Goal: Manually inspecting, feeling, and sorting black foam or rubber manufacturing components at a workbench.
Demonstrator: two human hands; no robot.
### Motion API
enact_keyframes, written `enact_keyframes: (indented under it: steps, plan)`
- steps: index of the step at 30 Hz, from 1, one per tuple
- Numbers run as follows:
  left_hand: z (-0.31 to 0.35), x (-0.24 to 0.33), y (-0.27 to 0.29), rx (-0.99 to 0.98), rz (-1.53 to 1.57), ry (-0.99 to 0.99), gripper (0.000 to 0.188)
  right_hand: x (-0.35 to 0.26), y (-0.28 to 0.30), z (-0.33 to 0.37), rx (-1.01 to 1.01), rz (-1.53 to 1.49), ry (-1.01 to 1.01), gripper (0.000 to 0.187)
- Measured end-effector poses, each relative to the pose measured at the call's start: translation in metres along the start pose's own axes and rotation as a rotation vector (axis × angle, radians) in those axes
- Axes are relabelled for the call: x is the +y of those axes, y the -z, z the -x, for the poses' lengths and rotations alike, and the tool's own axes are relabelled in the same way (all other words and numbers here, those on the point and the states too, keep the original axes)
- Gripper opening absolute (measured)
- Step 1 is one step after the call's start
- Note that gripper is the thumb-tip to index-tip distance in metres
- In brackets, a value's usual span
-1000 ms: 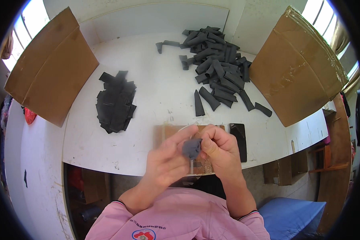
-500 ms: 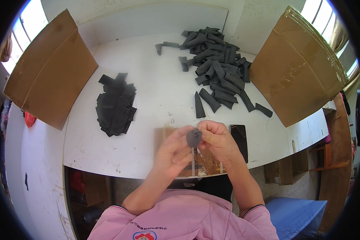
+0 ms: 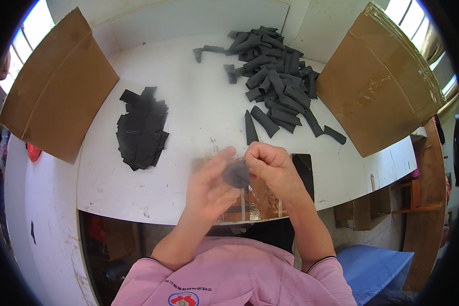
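Observation:
A small dark grey fabric piece [image 3: 235,176], bunched into a rounded shape, is held over the near edge of the white table. My right hand [image 3: 273,168] pinches its right edge between thumb and fingers. Blurred by motion, my left hand [image 3: 204,183] is beside and partly behind the piece, its fingers apart; how far they touch it is hard to tell. Beyond my hands, at the back right, lies a heap of dark grey fabric tubes [image 3: 275,76]. On the left side of the table is a flat stack of black fabric pieces [image 3: 142,130].
Brown cardboard panels stand at the left [image 3: 61,84] and right [image 3: 377,81] of the white table [image 3: 188,112]. A black phone-like slab [image 3: 304,173] lies by my right hand, next to a brown, tape-covered patch [image 3: 262,201] at the table's front edge.
My left hand has loosened and its fingers have spread. The fabric piece has shifted slightly left and looks wider, still pinched by my right hand. The whole view has shifted slightly.

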State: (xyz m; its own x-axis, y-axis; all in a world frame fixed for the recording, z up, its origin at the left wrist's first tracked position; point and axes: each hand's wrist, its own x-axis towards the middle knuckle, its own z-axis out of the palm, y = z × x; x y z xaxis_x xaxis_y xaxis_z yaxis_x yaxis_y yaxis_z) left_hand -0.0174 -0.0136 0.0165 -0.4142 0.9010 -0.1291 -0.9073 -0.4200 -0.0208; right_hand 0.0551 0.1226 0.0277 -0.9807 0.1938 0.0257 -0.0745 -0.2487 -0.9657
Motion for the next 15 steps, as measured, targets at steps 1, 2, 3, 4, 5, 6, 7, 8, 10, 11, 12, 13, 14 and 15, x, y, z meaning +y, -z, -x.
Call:
enact_keyframes:
  steps: [1,2,3,4,5,6,7,8,10,11,12,13,14,15]
  plan:
    - [-0.003,0.001,0.003,0.075,-0.180,-0.012,0.021,0.011,0.004,-0.002,0.018,-0.025,-0.057,0.013]
    - [-0.006,0.001,0.007,0.147,-0.361,-0.026,0.021,0.023,0.010,-0.004,0.035,-0.051,-0.112,0.014]
    - [-0.008,0.000,0.015,0.185,-0.423,-0.031,0.020,0.040,0.015,-0.002,0.036,-0.152,-0.169,0.013]
    - [-0.007,-0.001,0.022,0.183,-0.426,-0.034,0.020,0.043,0.016,0.000,0.033,-0.152,-0.165,0.013]
    - [-0.006,-0.001,0.026,0.122,-0.605,-0.104,0.021,0.045,0.015,0.001,0.052,-0.157,-0.126,0.013]
    - [-0.006,-0.002,0.026,0.056,-0.784,-0.165,0.022,0.045,0.015,0.002,0.080,-0.162,-0.085,0.013]
    - [-0.005,-0.005,0.020,0.091,-0.999,-0.299,0.024,0.044,0.015,0.003,0.086,-0.162,-0.077,0.013]
    - [-0.004,-0.006,0.015,0.082,-1.004,-0.295,0.024,0.042,0.016,0.002,0.068,-0.115,-0.075,0.013]
    - [-0.003,-0.005,0.006,-0.015,-1.221,-0.426,0.023,0.038,0.018,0.004,0.054,-0.069,-0.064,0.013]
    - [-0.003,-0.003,0.002,-0.024,-1.226,-0.424,0.023,0.036,0.023,0.007,0.059,0.043,-0.050,0.016]
    - [-0.003,0.001,-0.003,-0.145,-1.570,-0.594,0.020,0.033,0.024,0.007,0.056,0.155,-0.037,0.019]
    - [-0.003,0.003,-0.005,-0.274,-1.909,-0.769,0.018,0.029,0.022,0.009,0.054,0.157,-0.031,0.019]
    - [-0.004,0.004,-0.004,-0.277,-1.910,-0.774,0.018,0.022,0.019,0.013,0.149,0.158,0.029,0.017]
    - [-0.006,0.005,-0.002,-0.292,-1.900,-0.759,0.015,0.013,0.014,0.015,0.243,0.158,0.089,0.016]
